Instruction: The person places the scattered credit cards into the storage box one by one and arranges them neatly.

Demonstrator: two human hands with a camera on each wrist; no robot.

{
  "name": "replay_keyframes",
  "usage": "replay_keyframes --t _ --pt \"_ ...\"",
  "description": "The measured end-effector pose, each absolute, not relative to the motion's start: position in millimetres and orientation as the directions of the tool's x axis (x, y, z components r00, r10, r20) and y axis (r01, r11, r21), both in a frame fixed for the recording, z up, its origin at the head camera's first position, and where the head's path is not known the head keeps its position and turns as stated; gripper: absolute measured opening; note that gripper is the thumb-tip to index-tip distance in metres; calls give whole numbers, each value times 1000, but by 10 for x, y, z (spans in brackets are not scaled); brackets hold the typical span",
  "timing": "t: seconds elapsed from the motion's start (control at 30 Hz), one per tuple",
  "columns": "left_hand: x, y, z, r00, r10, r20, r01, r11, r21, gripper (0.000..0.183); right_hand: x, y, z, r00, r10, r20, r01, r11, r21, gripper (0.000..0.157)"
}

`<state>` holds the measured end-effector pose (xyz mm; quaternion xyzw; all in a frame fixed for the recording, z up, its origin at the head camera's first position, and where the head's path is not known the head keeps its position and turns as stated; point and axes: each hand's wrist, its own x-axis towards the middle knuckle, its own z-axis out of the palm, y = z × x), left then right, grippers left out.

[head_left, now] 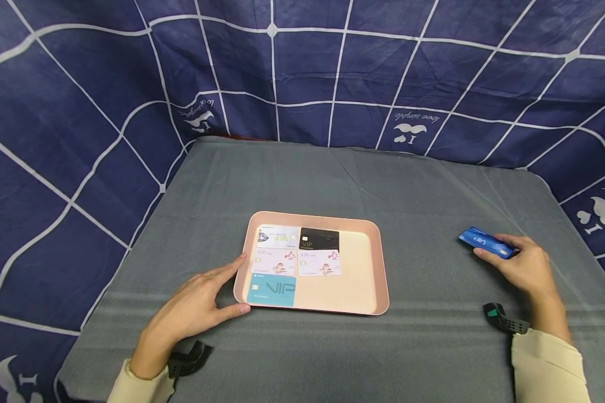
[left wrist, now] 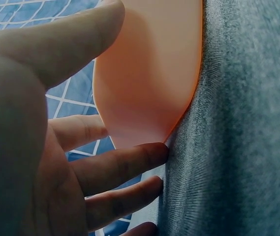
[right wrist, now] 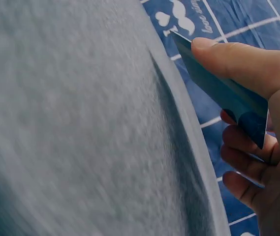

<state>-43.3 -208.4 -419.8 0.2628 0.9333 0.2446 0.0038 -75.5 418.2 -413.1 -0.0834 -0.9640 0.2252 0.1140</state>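
My right hand [head_left: 530, 270] pinches a blue VIP card [head_left: 479, 240] between thumb and fingers, right of the tray. In the right wrist view the card [right wrist: 213, 81] is tilted, held above the grey cloth. The left hand [head_left: 194, 307] touches the left side of a pink tray [head_left: 358, 274], thumb at its near corner and fingers spread. In the left wrist view the tray's outer wall [left wrist: 152, 88] lies between thumb and fingers. Inside the tray, at left and middle, lie a white VIP card [head_left: 277, 237], a black one [head_left: 320, 239], two pink-flowered ones [head_left: 274, 262] and a teal one [head_left: 272, 290].
Grey cloth [head_left: 408, 352] covers the table, with a few creases. Blue curtains with white grid lines [head_left: 307, 67] hang behind it and at both sides. A black band [head_left: 504, 319] is on the right wrist and another [head_left: 189, 360] on the left.
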Motion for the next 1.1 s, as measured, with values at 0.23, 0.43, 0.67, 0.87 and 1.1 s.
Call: replay_keyframes --t 0.23,0.43,0.67,0.87,1.1 --pt "-417 -2074 -4191 -867 486 110 478 746 464 90 -764 4017 -4062 -953 186 238 60 889 -454 58" --pt "-413 -2069 -4178 -869 483 102 472 750 464 90 -766 3844 -3983 -939 147 311 -9 893 -451 55" --pt "-413 -2073 -4181 -870 481 105 471 751 463 90 -783 3624 -3931 -925 101 367 -94 874 -476 53" --pt "-416 -2074 -4185 -866 486 113 479 747 461 89 -770 3467 -3907 -911 50 410 -175 853 -492 51" --pt "-418 -2081 -4188 -863 491 119 486 743 460 89 -763 3285 -3917 -899 -50 434 -278 833 -479 50"
